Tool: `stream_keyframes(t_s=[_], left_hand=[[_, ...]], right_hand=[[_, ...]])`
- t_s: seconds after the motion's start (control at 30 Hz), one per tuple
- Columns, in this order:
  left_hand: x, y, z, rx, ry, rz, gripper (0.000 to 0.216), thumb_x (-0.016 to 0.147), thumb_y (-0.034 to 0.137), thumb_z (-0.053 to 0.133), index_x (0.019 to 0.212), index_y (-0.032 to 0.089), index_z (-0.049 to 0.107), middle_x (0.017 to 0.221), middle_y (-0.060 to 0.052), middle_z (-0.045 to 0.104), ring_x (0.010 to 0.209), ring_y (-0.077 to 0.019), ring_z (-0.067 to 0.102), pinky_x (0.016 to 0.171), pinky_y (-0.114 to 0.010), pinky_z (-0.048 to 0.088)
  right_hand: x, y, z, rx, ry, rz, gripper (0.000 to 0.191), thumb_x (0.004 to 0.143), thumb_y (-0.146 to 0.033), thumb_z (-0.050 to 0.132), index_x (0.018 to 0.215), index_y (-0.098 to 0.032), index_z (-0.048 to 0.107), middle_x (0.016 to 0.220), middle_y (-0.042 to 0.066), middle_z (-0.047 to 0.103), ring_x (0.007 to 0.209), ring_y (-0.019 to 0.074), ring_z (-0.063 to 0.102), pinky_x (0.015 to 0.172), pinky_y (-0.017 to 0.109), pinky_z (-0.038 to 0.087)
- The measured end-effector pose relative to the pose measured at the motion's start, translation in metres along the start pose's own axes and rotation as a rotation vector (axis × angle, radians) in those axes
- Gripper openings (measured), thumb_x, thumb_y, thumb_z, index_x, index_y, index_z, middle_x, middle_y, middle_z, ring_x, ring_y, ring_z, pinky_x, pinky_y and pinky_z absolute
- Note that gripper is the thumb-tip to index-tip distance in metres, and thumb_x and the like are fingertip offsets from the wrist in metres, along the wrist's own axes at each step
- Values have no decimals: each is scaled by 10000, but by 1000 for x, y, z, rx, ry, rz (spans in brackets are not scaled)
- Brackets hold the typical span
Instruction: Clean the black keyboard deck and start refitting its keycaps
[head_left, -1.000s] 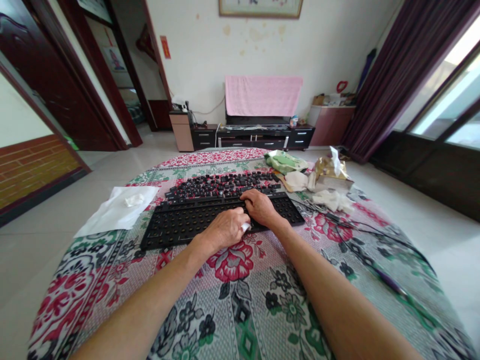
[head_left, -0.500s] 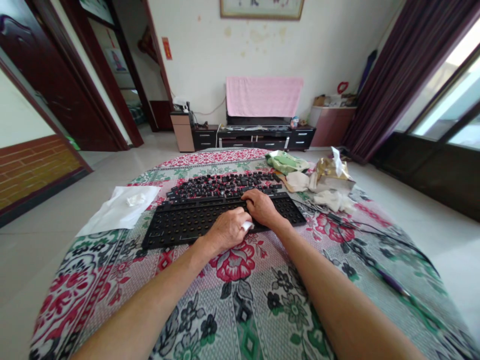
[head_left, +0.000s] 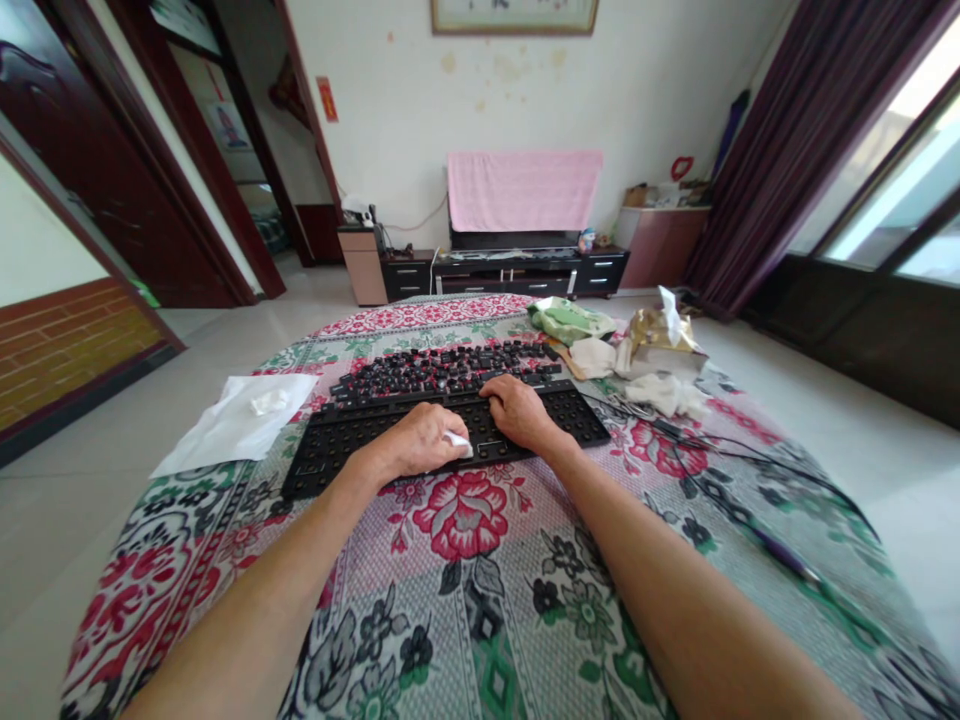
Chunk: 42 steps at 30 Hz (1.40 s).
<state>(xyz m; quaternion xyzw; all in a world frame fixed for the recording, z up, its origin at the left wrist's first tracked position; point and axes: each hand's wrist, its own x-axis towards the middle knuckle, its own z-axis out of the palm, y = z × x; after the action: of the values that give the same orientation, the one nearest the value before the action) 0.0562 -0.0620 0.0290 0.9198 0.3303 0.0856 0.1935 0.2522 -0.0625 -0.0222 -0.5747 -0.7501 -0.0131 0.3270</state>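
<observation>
A black keyboard (head_left: pixel 337 445) with its keycaps off lies across the table in front of me. My left hand (head_left: pixel 427 440) is closed on a crumpled white tissue (head_left: pixel 459 441) and presses it against the lower middle of the keyboard. My right hand (head_left: pixel 519 412) rests on the keyboard right of centre, fingers curled over its surface toward the far edge, gripping it; the fingertips are partly hidden. Just beyond the keyboard, many loose black keycaps (head_left: pixel 442 368) are spread over the cloth.
A white paper sheet (head_left: pixel 217 430) with a crumpled tissue (head_left: pixel 270 402) lies at left. At right are a green bag (head_left: pixel 570 320), a gold tissue box (head_left: pixel 667 345), used tissues (head_left: pixel 664 393) and black cables (head_left: pixel 742 448). A flowered tablecloth (head_left: pixel 480 620) covers the table.
My left hand has slid left along the keyboard with the tissue, away from my right hand. The right hand keeps its place on the keyboard.
</observation>
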Motion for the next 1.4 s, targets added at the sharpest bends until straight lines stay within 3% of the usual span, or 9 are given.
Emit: stream_keyframes(t_s=[0.23, 0.43, 0.63, 0.77, 0.87, 1.0, 1.13, 1.3, 1.4], left_hand=[[2, 3, 8, 138, 170, 53, 174, 750, 234, 526, 775, 174, 688, 753, -27, 657, 665, -129, 572, 669, -238, 416], [1, 11, 11, 87, 82, 77, 177, 747, 225, 515, 774, 173, 682, 736, -17, 655, 640, -121, 567, 627, -224, 411], [3, 2, 12, 90, 183, 69, 175, 740, 221, 520, 761, 156, 681, 734, -31, 649, 648, -126, 562, 634, -234, 396], [-2, -4, 1, -50, 59, -68, 191, 721, 283, 545, 786, 167, 682, 632, 13, 621, 552, -99, 527, 547, -207, 366], [-5, -2, -1, -56, -52, -28, 191, 707, 278, 550, 773, 158, 682, 633, 11, 623, 564, -99, 533, 547, -203, 362], [-4, 0, -1, 30, 32, 9, 184, 705, 247, 533, 743, 146, 682, 662, -17, 635, 587, -109, 539, 572, -221, 366], [-5, -1, -8, -26, 80, -93, 216, 704, 288, 532, 771, 152, 687, 640, -5, 624, 581, -108, 532, 557, -217, 360], [-7, 1, -8, -65, -84, -66, 230, 675, 292, 544, 774, 149, 694, 618, 4, 618, 549, -101, 507, 532, -213, 342], [-4, 1, -3, 25, -43, -16, 211, 682, 236, 513, 739, 150, 696, 640, -13, 634, 568, -105, 518, 551, -219, 344]], right_hand=[[0, -1, 0, -15, -5, 1, 253, 759, -67, 440, 887, -133, 648, 934, 96, 644, 905, 182, 566, 868, 292, 413], [0, -1, 0, -12, 2, -1, 259, 757, -71, 437, 890, -147, 645, 934, 84, 644, 918, 178, 564, 870, 291, 415], [0, -1, 0, -17, 3, -2, 257, 758, -71, 438, 889, -144, 647, 930, 86, 644, 912, 176, 565, 873, 287, 413], [0, 0, 1, -17, 7, -10, 256, 761, -76, 438, 886, -156, 647, 926, 75, 646, 914, 174, 565, 872, 288, 415], [0, 1, 2, -15, 5, -16, 258, 759, -77, 437, 890, -149, 647, 927, 79, 646, 913, 174, 565, 873, 285, 413], [0, 2, 2, -20, 5, -19, 258, 758, -78, 439, 897, -137, 648, 935, 90, 645, 924, 176, 562, 878, 279, 408], [0, 1, 1, -27, -4, -9, 260, 761, -80, 434, 896, -143, 647, 933, 86, 644, 916, 178, 562, 873, 286, 411], [0, -1, -1, -41, -18, 9, 266, 762, -86, 433, 906, -138, 650, 945, 85, 643, 923, 176, 561, 876, 280, 409], [0, -1, -1, -48, -19, 8, 268, 761, -83, 433, 907, -137, 651, 943, 84, 644, 918, 175, 561, 872, 275, 411]])
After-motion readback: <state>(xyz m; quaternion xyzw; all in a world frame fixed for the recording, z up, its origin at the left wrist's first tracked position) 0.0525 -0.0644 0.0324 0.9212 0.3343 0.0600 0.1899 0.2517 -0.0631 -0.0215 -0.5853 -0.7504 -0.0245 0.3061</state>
